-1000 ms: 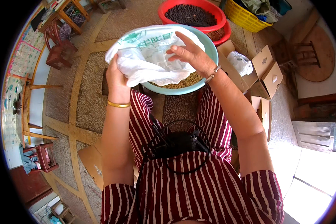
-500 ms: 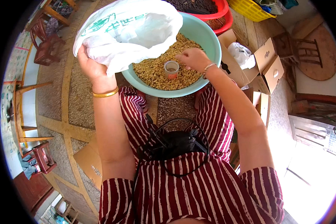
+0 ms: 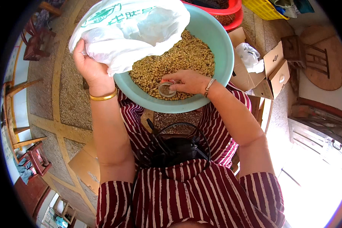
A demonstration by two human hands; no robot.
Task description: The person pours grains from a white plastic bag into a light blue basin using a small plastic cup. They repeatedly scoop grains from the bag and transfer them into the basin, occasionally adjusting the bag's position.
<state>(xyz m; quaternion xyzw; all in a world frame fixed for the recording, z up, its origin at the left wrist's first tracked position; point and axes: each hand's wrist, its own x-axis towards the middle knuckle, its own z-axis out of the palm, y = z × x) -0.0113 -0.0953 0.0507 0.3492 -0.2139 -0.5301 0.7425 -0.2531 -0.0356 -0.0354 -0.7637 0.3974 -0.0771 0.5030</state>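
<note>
My left hand (image 3: 91, 66) is closed on the rim of a white plastic bag (image 3: 135, 49) with green print, holding it up with its mouth open over the left side of a pale green basin (image 3: 227, 57). Small tan, bean-like kernels (image 3: 190, 53) are heaped in the basin. Near the basin's front, my right hand (image 3: 188, 81) grips a small clear cup (image 3: 165, 91) with some red on its side. The cup is tilted, its round rim turned toward me, low among the kernels. My right fingers partly hide it.
Behind the basin stand red basins (image 3: 235, 17) with dark contents and a yellow basket (image 3: 264, 9). An open cardboard box (image 3: 241, 76) holding a white plastic bag is close on the right. A black bag (image 3: 178, 148) rests at my lap; wooden chairs (image 3: 36, 41) stand far left.
My right hand has moved down to the cup and taken hold of it; the upright cup is now tilted. My left hand keeps holding the bag. The whole view has shifted slightly.
</note>
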